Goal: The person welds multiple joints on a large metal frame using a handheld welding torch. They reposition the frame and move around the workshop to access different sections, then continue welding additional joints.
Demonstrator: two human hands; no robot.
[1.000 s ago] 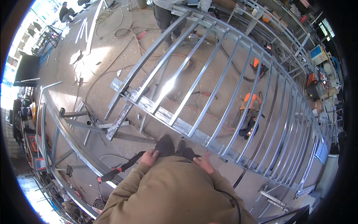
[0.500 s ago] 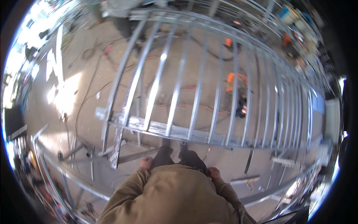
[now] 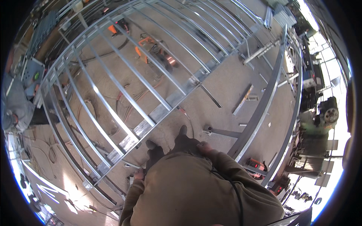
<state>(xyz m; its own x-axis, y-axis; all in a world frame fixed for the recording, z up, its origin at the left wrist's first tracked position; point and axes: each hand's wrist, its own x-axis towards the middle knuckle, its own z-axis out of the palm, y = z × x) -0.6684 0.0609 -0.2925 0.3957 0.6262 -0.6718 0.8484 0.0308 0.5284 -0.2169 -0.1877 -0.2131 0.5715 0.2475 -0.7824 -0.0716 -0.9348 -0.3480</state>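
My left hand (image 3: 139, 174) hangs low beside my body, close to the near rail of a large metal frame (image 3: 156, 109) with many parallel bars. Its fingers are mostly hidden, so whether it holds anything does not show. My right hand (image 3: 204, 147) is at my right thigh with its fingers curled in, and no object shows in it. Neither hand touches the frame. My shoes (image 3: 183, 130) stand on the floor just short of the frame's near rail.
Long steel beams (image 3: 260, 109) run along my right, with a short bar (image 3: 243, 100) on the floor before them. Orange equipment (image 3: 145, 49) and cables (image 3: 130, 98) lie beyond the bars. Another person (image 3: 20, 101) in grey is at the far left. A red machine (image 3: 256, 168) sits beside the right-hand beams.
My view has turned to the right: the frame now slants across the left, and the right-hand beams and red machine have come into sight. Both hands stay low by my sides.
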